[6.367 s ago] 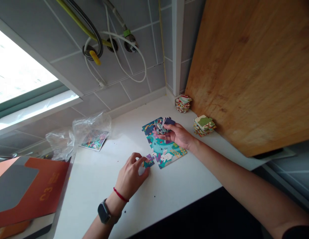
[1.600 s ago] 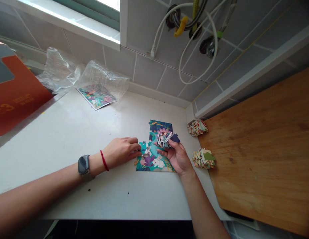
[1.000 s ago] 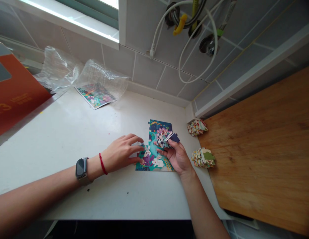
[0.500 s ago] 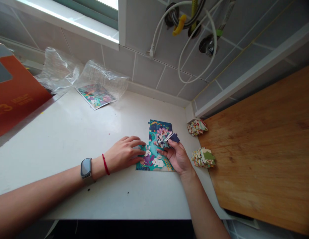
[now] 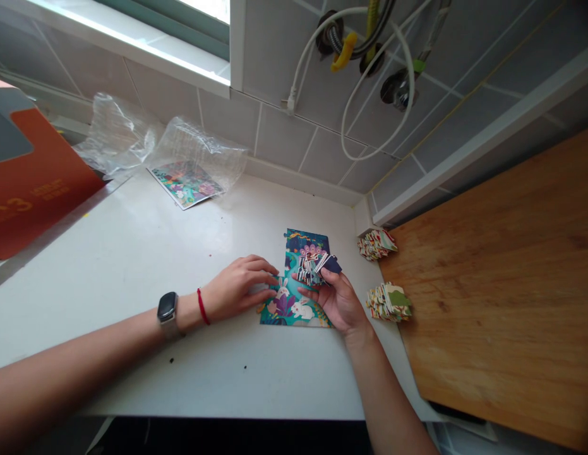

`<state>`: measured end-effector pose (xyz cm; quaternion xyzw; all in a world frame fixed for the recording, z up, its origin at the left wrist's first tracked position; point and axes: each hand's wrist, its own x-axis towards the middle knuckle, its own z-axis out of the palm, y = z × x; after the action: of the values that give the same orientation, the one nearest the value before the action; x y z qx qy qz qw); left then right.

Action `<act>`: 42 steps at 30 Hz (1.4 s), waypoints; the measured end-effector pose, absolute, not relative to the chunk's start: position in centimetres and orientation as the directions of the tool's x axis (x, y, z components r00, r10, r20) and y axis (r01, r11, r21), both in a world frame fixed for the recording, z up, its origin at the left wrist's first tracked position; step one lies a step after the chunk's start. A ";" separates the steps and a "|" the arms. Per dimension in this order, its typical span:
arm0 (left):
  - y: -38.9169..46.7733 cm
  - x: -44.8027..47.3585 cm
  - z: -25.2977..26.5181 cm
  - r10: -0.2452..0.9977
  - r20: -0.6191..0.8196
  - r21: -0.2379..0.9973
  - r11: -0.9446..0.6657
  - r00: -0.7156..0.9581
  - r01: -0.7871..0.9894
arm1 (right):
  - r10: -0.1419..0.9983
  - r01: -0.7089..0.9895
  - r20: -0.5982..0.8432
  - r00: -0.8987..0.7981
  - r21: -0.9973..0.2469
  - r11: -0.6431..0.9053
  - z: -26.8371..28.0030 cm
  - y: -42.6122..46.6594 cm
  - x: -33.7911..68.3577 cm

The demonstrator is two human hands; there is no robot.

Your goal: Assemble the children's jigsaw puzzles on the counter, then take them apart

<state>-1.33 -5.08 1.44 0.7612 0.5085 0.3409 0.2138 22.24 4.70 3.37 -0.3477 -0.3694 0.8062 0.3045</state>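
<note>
A partly joined jigsaw puzzle (image 5: 294, 316) with white rabbits and teal and purple plants lies on the white counter in front of me. My right hand (image 5: 340, 300) is closed around a stack of puzzle pieces (image 5: 309, 268), held just over the puzzle, with a dark blue piece (image 5: 332, 264) jutting out by the thumb. At the puzzle's left edge rests my left hand (image 5: 246, 282), palm down and fingers stretched out. Its fingertips overlap the edge near a rabbit, and no piece shows in them.
Two piles of puzzle pieces (image 5: 376, 244) (image 5: 388, 301) sit at right beside a wooden board (image 5: 502, 284). A picture card (image 5: 184, 189) lies partly under clear plastic wrap (image 5: 199, 148) at back left. An orange box (image 5: 33, 183) stands far left. A white cable (image 5: 343, 126) hangs against the tiled wall.
My left hand has shifted slightly up, and its thumb has drawn back, uncovering more of the puzzle's left edge. My right hand keeps its hold on the stack. The view has moved slightly.
</note>
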 end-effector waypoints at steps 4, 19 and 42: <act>-4.6 -1.1 2.2 0.998 -0.005 0.975 -0.008 0.055 0.223 | 0.680 -0.175 -0.330 -0.655 -0.808 -0.562 3.6 4.0 22.0; -1.1 0.0 3.6 0.940 -0.338 0.932 0.341 0.049 -0.121 | 0.676 -0.173 -0.311 -0.668 -0.819 -0.547 3.3 3.6 21.7; -1.3 -2.6 2.3 0.984 -0.146 0.954 0.166 -0.097 0.248 | 0.705 -0.142 -0.349 -0.618 -0.832 -0.536 2.9 4.3 21.9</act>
<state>-2.58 -1.33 2.33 0.4993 0.6172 0.4093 0.4497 21.91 4.34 2.88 -0.3490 -0.4033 0.8039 0.2634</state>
